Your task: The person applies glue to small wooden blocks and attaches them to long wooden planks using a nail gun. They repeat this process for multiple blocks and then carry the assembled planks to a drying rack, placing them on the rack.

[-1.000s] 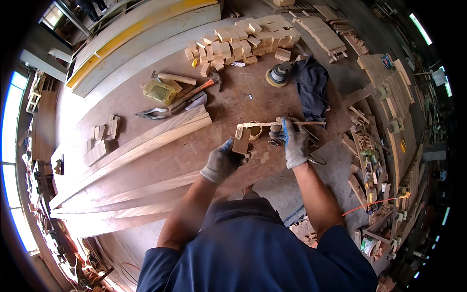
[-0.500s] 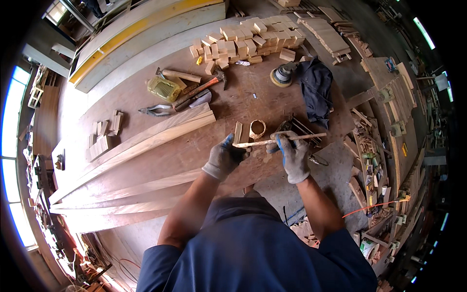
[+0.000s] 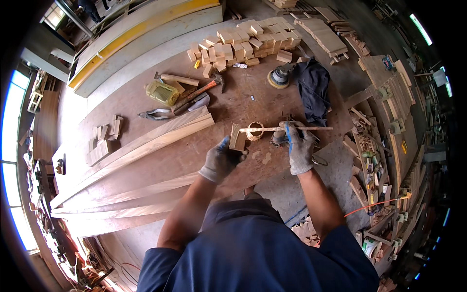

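Both my hands wear grey gloves with blue fingertips. My left hand (image 3: 220,160) grips a small wooden block (image 3: 237,137) standing on the brown workbench (image 3: 194,155). My right hand (image 3: 299,146) holds a thin wooden stick (image 3: 272,129) that runs level from the block out to the right. A roll of tape (image 3: 255,131) lies on the bench right behind the stick, between my hands. A dark tool sits partly hidden under my right hand.
Long planks (image 3: 141,143) lie across the bench to the left. At the back are a pile of wooden blocks (image 3: 243,44), a hammer (image 3: 199,91), a round sander (image 3: 279,77) and a dark cloth (image 3: 311,87). A cluttered tool rack (image 3: 374,160) stands at the right.
My left hand has shifted from the stick's left end down to the wooden block. My right hand stays on the stick, which now rests level against the block's top.
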Action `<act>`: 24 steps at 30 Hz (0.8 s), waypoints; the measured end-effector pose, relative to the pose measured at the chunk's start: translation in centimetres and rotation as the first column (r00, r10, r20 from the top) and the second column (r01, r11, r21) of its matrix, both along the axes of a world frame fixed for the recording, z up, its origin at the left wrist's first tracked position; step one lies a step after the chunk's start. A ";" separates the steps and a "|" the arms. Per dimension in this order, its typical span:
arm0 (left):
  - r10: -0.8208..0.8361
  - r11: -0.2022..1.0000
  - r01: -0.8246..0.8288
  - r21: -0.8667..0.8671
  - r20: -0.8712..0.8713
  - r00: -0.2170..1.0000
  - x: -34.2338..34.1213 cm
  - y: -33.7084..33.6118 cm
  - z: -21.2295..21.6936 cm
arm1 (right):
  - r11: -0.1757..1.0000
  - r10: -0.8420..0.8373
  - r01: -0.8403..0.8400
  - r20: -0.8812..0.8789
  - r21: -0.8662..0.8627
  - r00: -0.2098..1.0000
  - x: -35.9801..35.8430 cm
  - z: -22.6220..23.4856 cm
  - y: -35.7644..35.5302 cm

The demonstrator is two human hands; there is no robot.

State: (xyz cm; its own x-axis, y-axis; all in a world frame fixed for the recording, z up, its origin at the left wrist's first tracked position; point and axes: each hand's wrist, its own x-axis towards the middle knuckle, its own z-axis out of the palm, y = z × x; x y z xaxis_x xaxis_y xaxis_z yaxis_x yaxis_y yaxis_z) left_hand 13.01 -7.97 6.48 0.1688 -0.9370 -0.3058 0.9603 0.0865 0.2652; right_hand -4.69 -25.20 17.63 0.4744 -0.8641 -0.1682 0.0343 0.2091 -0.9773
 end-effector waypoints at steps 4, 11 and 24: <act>-0.005 1.000 0.005 -0.013 0.030 1.000 0.0 0.1 0.7 | 0.998 -0.018 0.018 0.011 0.062 1.000 0.0 -1.0 0.0; -0.008 1.000 0.009 -0.013 0.038 0.999 0.1 0.9 0.8 | 0.997 -0.014 0.014 0.000 0.071 1.000 0.0 0.2 -0.2; -0.008 0.999 -0.017 0.031 0.663 0.748 0.1 1.1 -0.5 | 0.937 0.216 -0.178 0.097 -0.300 0.972 -0.4 0.9 1.0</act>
